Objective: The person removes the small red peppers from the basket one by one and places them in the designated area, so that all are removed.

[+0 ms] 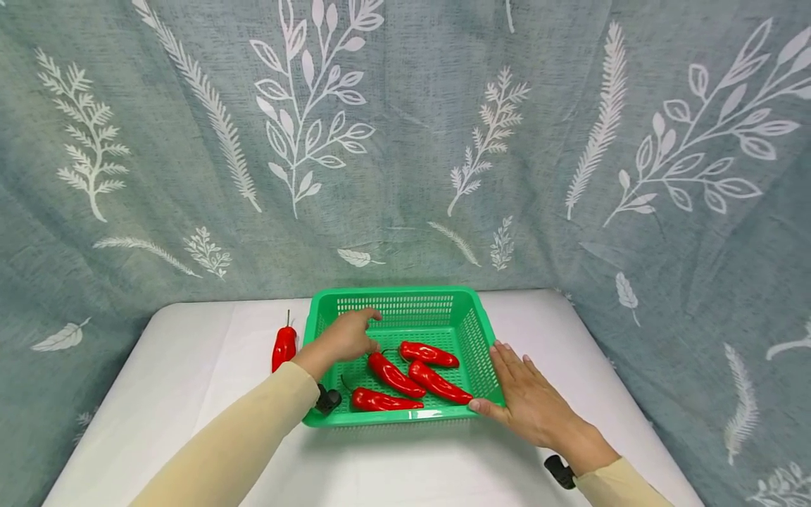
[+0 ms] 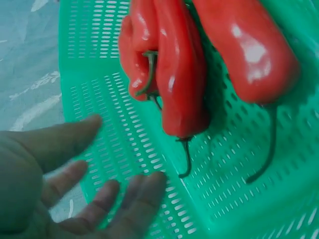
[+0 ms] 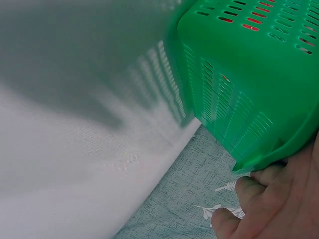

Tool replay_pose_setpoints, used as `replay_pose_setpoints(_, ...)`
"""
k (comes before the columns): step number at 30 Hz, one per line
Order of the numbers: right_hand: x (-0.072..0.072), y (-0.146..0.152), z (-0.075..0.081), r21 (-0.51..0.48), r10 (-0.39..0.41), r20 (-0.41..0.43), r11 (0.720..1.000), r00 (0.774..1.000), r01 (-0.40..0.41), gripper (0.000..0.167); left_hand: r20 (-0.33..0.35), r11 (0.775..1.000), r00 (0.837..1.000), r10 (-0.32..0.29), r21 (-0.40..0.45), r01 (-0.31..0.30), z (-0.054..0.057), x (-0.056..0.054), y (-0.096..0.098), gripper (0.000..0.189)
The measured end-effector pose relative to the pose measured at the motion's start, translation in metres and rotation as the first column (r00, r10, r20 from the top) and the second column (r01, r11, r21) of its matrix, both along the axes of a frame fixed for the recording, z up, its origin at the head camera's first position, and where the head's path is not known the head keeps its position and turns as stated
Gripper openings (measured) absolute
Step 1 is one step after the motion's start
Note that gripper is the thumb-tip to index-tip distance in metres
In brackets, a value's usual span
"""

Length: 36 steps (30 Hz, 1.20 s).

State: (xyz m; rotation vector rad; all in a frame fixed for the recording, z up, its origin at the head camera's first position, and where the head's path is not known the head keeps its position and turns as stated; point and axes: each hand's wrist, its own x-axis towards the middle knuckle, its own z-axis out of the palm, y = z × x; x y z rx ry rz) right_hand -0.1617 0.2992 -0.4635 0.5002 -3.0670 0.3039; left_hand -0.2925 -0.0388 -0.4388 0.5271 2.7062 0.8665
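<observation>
Several red chili peppers [image 1: 395, 374] with green stems lie on the floor of a green plastic basket [image 1: 399, 290]. My left hand [image 1: 347, 336] is over the basket's left half, fingers spread, near the stems. In the left wrist view a gap shows between that hand [image 2: 114, 199] and the nearest pepper [image 2: 182, 74], and it holds nothing. My right hand [image 1: 532, 401] rests at the basket's front right corner, thumb on the front rim, straight fingers along the right side. In the right wrist view its fingers [image 3: 249, 194] touch the rim.
Left of the basket, another red pepper [image 1: 284, 346] lies on the white table [image 1: 209, 352], partly hidden by my left sleeve [image 1: 247, 429]. A grey-green curtain [image 1: 405, 176] with white leaf prints hangs behind the table and at its sides.
</observation>
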Motion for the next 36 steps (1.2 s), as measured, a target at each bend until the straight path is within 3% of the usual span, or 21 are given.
replay_pose_setpoints(8,0.000,-0.002,-0.001,-0.005,-0.002,0.021,1.000,1.000,0.002,0.104,-0.001,0.997,0.997,-0.075,0.035,0.075,-0.008,-0.006,0.002,0.059)
replay_pose_setpoints(23,0.000,-0.001,-0.001,-0.004,0.007,0.023,1.000,1.000,-0.007,0.104,0.049,0.995,0.995,-0.087,-0.033,0.089,-0.032,-0.004,0.012,0.062)
replay_pose_setpoints(30,0.001,0.001,-0.001,0.004,0.007,0.017,1.000,1.000,-0.007,0.104,0.062,0.991,0.990,-0.127,0.050,0.124,-0.038,-0.009,0.024,0.052)
replay_pose_setpoints(36,0.001,0.003,-0.002,0.007,0.004,0.009,1.000,1.000,-0.004,0.104,0.071,0.981,0.992,-0.104,0.174,0.090,-0.037,-0.011,0.037,0.044)
